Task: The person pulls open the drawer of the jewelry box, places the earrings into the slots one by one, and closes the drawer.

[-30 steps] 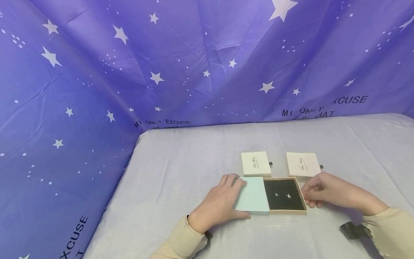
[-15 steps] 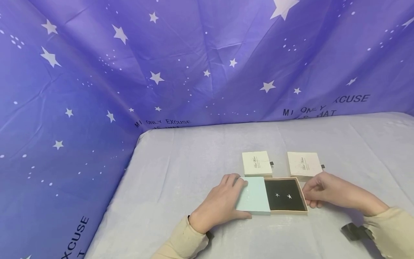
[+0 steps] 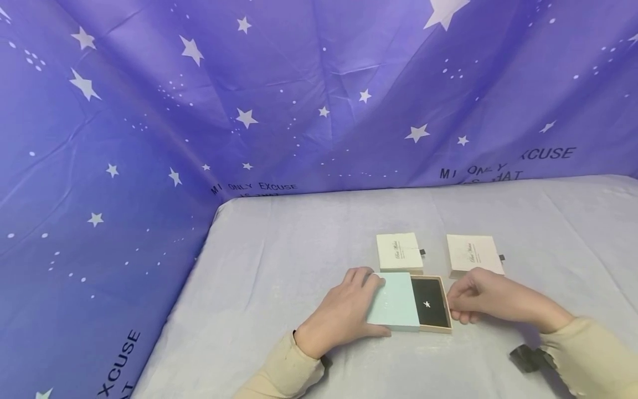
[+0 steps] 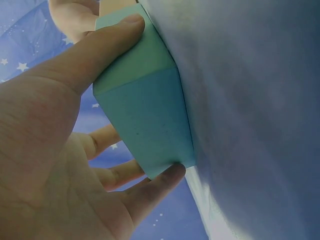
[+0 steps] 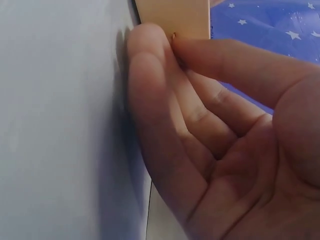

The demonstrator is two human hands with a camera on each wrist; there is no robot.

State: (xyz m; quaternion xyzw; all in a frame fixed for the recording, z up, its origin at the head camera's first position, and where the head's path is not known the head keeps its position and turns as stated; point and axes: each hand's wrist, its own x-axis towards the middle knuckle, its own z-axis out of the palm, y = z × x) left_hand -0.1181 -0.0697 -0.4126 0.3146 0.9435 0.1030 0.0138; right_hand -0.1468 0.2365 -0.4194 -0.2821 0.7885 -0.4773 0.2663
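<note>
A mint-green sliding jewelry box (image 3: 394,302) lies on the cloth in the head view. My left hand (image 3: 344,310) grips its sleeve, thumb along the near side and fingers over the far left part; the left wrist view shows the thumb (image 4: 100,50) on one side wall. Out of the sleeve's right end sticks a tan drawer (image 3: 435,328) with a black lining (image 3: 431,293) and one silver star-shaped piece (image 3: 426,304) showing. My right hand (image 3: 483,296) is at the drawer's end, thumb and curled fingers pinching a small tab (image 5: 174,36), mostly hidden by the fingertips.
Behind the mint box stand two cream boxes with printed lids, one on the left (image 3: 399,250) and one on the right (image 3: 473,254), each with a dark tab on its right side. A grey-white cloth (image 3: 279,249) covers the table. A purple star-printed curtain (image 3: 299,83) hangs behind.
The drawer has slid left into the sleeve, and my right hand has moved left with it. One of two silver stars is now covered. The left hand keeps its hold on the sleeve.
</note>
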